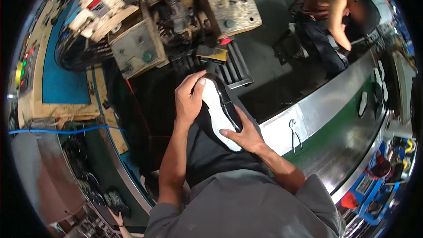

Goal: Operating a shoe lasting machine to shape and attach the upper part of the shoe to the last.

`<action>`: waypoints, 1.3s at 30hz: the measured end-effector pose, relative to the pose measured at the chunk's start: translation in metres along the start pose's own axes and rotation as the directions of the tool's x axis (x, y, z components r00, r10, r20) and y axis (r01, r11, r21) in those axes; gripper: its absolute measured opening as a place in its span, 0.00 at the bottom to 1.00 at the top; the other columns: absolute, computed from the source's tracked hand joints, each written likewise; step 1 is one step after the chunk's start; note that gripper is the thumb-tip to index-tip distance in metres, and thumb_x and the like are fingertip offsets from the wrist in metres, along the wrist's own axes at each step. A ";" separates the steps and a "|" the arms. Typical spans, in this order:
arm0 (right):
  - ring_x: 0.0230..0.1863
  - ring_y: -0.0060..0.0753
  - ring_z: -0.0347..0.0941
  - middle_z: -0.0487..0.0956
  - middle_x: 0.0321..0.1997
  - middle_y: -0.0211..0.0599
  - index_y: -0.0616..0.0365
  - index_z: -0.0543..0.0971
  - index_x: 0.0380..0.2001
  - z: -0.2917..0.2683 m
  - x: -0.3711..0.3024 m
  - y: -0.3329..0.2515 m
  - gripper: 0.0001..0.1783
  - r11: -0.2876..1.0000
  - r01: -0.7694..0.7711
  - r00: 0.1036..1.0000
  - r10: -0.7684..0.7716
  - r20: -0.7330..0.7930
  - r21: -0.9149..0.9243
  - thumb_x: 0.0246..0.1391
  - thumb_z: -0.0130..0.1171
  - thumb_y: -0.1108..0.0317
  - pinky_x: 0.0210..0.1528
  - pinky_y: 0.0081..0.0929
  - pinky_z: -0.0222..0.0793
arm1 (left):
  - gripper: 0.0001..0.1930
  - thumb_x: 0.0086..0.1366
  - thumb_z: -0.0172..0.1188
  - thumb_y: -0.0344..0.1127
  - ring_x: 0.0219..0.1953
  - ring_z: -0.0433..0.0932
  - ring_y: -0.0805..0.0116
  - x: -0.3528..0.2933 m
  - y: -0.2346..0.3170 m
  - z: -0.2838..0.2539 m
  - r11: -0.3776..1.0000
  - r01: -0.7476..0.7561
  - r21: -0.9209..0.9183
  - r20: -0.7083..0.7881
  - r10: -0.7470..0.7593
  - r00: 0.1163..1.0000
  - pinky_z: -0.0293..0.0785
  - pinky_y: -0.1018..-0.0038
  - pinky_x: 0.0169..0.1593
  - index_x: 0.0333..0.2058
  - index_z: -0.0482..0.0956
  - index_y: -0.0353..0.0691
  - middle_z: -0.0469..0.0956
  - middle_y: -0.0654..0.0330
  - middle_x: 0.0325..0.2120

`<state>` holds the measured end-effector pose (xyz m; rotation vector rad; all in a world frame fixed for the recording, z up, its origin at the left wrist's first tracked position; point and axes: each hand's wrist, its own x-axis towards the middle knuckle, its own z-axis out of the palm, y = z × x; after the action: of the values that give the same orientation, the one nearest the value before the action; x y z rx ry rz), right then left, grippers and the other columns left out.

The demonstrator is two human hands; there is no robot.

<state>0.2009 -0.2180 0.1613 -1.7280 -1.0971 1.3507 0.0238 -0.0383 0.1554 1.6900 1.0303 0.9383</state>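
Over my lap lies a black shoe (225,101), sole side up, with a long white insole (215,111) along its bottom. My left hand (189,98) is closed round its far end, the thumb pressing on the white insole. At the near end my right hand (245,133) grips the shoe from the right side, its thumb laid across the insole. The fingers under the shoe are partly hidden. Pincers (295,135) with pale handles rest to my right on the metal edge of the bench.
Ahead stands a machine with control boxes (233,11) and a metal rack (238,68). A green conveyor (339,128) runs on the right, with white insoles (363,103) farther along. Another person (330,22) sits far right. Lower left, someone's hand (116,217) is beside shoes (115,200).
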 end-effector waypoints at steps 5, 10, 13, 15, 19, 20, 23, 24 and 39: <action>0.77 0.58 0.69 0.69 0.77 0.65 0.61 0.48 0.84 -0.001 0.016 -0.011 0.69 0.982 0.105 0.994 -0.102 0.025 -0.158 0.51 0.83 0.57 0.79 0.44 0.64 | 0.22 0.70 0.55 0.18 0.68 0.79 0.54 -0.026 0.017 -0.034 0.968 -0.218 -0.120 -0.063 0.212 0.975 0.71 0.63 0.72 0.62 0.81 0.27 0.81 0.44 0.64; 0.74 0.68 0.70 0.69 0.74 0.72 0.64 0.40 0.83 0.014 0.037 0.032 0.77 0.873 0.332 0.917 -0.388 -0.096 -0.357 0.45 0.87 0.62 0.76 0.48 0.68 | 0.42 0.59 0.66 0.26 0.76 0.69 0.52 -0.047 0.064 -0.050 0.671 0.038 -0.741 0.141 0.099 0.985 0.58 0.59 0.79 0.73 0.67 0.25 0.71 0.43 0.73; 0.73 0.71 0.70 0.69 0.74 0.73 0.71 0.42 0.82 0.025 0.042 0.062 0.77 0.791 0.373 0.882 -0.464 -0.080 -0.485 0.42 0.88 0.62 0.75 0.52 0.68 | 0.47 0.54 0.71 0.31 0.76 0.69 0.55 -0.048 0.055 -0.045 0.904 0.085 -0.420 0.203 0.002 0.979 0.58 0.61 0.79 0.74 0.66 0.27 0.71 0.44 0.73; 0.73 0.73 0.70 0.69 0.73 0.73 0.70 0.43 0.81 0.026 0.042 0.078 0.76 0.742 0.432 0.825 -0.555 -0.109 -0.512 0.41 0.88 0.63 0.75 0.54 0.68 | 0.48 0.52 0.71 0.30 0.76 0.69 0.57 -0.051 0.051 -0.042 0.883 0.196 -0.427 0.281 -0.076 0.957 0.57 0.63 0.80 0.74 0.66 0.27 0.71 0.45 0.73; 0.74 0.73 0.69 0.69 0.74 0.72 0.70 0.45 0.81 0.022 0.043 0.063 0.76 0.753 0.473 0.812 -0.574 -0.106 -0.458 0.40 0.88 0.64 0.75 0.53 0.68 | 0.49 0.51 0.73 0.29 0.76 0.70 0.56 -0.053 0.057 -0.042 0.857 0.088 -0.508 0.228 0.035 0.973 0.59 0.63 0.79 0.74 0.67 0.28 0.73 0.45 0.72; 0.77 0.68 0.67 0.68 0.77 0.70 0.70 0.45 0.82 0.013 0.039 0.043 0.76 0.853 0.373 0.911 -0.412 -0.033 -0.364 0.41 0.88 0.64 0.78 0.50 0.65 | 0.44 0.54 0.72 0.27 0.74 0.72 0.58 -0.052 0.062 -0.041 0.782 0.065 -0.619 0.169 0.052 0.984 0.62 0.64 0.77 0.72 0.71 0.30 0.75 0.45 0.70; 0.78 0.66 0.66 0.66 0.78 0.71 0.59 0.49 0.84 -0.020 0.048 -0.020 0.68 0.907 0.402 0.901 -0.369 0.227 -0.125 0.53 0.83 0.55 0.79 0.48 0.64 | 0.38 0.58 0.71 0.27 0.67 0.77 0.62 -0.036 0.032 -0.054 0.995 0.068 -0.079 -0.005 -0.068 0.998 0.67 0.65 0.73 0.69 0.75 0.33 0.79 0.48 0.65; 0.77 0.66 0.68 0.70 0.75 0.71 0.61 0.53 0.83 -0.021 0.050 -0.024 0.65 0.946 0.291 0.931 -0.246 0.268 -0.145 0.55 0.81 0.50 0.78 0.48 0.64 | 0.30 0.65 0.68 0.27 0.57 0.81 0.67 -0.025 0.031 -0.051 0.942 0.249 -0.224 -0.042 -0.264 0.963 0.73 0.68 0.66 0.67 0.77 0.35 0.82 0.53 0.57; 0.58 0.71 0.73 0.51 0.88 0.50 0.21 0.75 0.73 0.004 0.048 -0.012 0.42 0.534 0.574 0.815 -0.296 0.499 -0.621 0.55 0.76 0.58 0.63 0.56 0.80 | 0.20 0.79 0.58 0.37 0.63 0.82 0.47 -0.003 -0.096 -0.043 0.893 0.352 0.279 -0.118 -0.332 0.936 0.74 0.59 0.67 0.62 0.82 0.31 0.84 0.41 0.58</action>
<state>0.1994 -0.1692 0.1518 -1.5407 -2.3960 0.8955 -0.0379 -0.0056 0.0766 1.6452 1.5206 0.6347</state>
